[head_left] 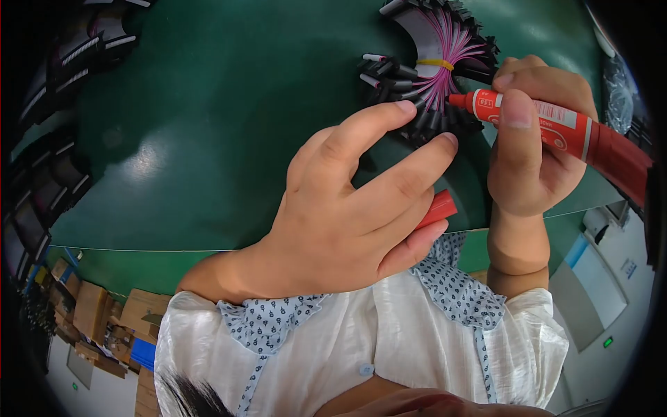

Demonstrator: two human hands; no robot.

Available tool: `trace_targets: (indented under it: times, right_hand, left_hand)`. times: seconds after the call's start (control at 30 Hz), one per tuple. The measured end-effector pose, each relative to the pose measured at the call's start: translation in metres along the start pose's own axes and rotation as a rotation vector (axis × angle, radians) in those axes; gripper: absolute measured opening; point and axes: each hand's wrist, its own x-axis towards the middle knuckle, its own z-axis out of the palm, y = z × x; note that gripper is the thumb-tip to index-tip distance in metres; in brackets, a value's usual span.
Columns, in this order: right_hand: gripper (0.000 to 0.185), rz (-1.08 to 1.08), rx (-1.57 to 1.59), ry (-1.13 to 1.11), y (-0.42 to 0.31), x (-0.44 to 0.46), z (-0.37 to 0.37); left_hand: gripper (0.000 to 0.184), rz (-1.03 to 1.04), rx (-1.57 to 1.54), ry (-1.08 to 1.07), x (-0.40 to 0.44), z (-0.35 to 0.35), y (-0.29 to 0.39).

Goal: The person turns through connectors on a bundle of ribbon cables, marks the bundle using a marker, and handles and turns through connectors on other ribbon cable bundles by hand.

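A bundle of flat grey and pink ribbon cables (432, 31) lies fanned out on the green table, with black connectors along its ends. Round its middle goes a yellow band (435, 63). My right hand (531, 153) grips a red marker pen (566, 128), uncapped, its tip at the wires and connectors on the bundle's near right side. A red marker cap (439, 208) is held between the lower fingers of my left hand (347, 201). The index and middle fingertips of that hand rest at the connectors on the bundle's near edge.
More cable bundles with black connectors (52, 174) lie along the table's left side. The green table (194, 139) ends just before my body. Cardboard boxes (90, 309) stand on the floor at lower left. Clear plastic wrapping (617, 94) is at the far right.
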Motion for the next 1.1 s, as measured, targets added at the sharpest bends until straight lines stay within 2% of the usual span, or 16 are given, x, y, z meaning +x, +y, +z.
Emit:
trace_targets:
  times: [0.9, 1.1]
  right_hand:
    - [0.009, -0.026, 0.06, -0.022, -0.0004, 0.001, -0.0011]
    - [0.01, -0.044, 0.013, 0.029, 0.0009, 0.0016, 0.0018]
  left_hand:
    - [0.026, -0.024, -0.032, -0.007, 0.0029, -0.0004, 0.0022]
    - [0.027, -0.026, -0.037, -0.006, 0.0031, 0.0, 0.0022]
